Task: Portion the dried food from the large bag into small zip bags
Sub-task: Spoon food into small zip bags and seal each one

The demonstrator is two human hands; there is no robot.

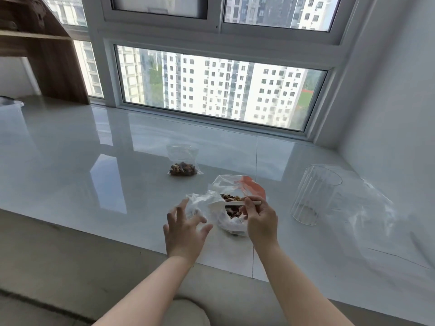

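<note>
Head view of a glossy white sill (94, 161) below a window. The right hand (260, 220) pinches a pale wooden spoon (244, 203) between thumb and curled fingers, its bowl loaded with brown dried food and held level over the mouth of the large bag (231, 208), which stands near the front edge of the sill with a red strip at its upper rim. The left hand (184, 234) has its fingers spread and only slightly bent against a crumpled small zip bag (200, 205) just left of the large bag; whether the fingers actually clasp the film cannot be told. Both bags are thin, clear, soft plastic: judged light, limp and slippery, likely to collapse unless held at the stiffer zip rim with the mouth propped open. The food appears light, dry and loose, so a tilted spoon would probably spill it. Count: one large bag; two small zip bags, one in use and one filled bag (182, 164) lying farther back; one spoon; one clear ribbed glass (315, 194) standing to the right; clear plastic sheeting (376, 220) beside it, number of pieces unclear.
</note>
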